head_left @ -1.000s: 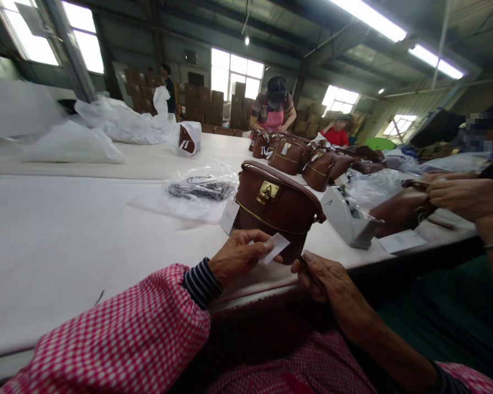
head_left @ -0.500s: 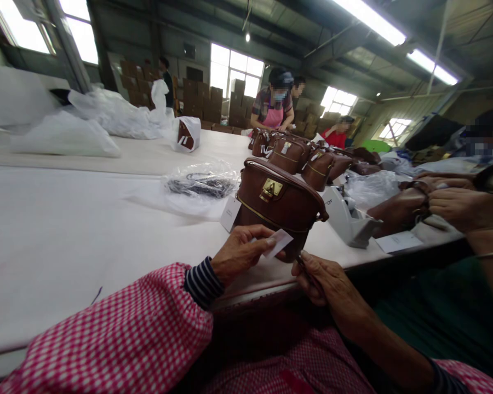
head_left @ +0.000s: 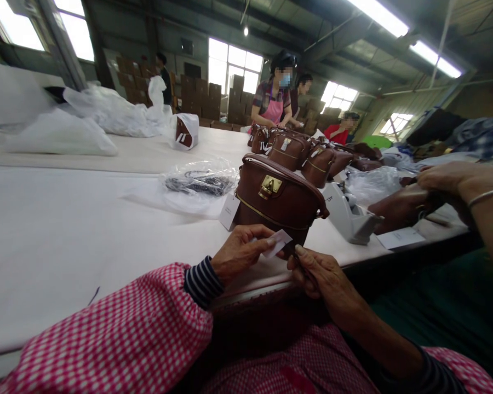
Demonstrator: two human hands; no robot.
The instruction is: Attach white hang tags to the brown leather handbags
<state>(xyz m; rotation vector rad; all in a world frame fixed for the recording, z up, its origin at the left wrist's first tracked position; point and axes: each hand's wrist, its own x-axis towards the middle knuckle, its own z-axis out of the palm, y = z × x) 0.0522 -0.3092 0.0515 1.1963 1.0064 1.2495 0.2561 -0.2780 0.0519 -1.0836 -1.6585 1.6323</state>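
Observation:
My left hand pinches a small pale slip between thumb and fingers, in front of a brown handbag. Close on its right, my right hand is closed around a small dark item, mostly hidden by the fingers, whose tip meets the edge of the slip. The bag stands upright on the white table and has a gold clasp and a curved handle. A white tag hangs at its left side.
A grey tape dispenser stands right of the bag. Left of it lies a clear plastic bag of dark cords. More brown bags are behind. At the right, a co-worker's hand is over another brown bag.
My right hand has moved slightly up and left, bringing the dark item to the slip. The co-worker's hands at the right have shifted, and the person in pink stands more upright.

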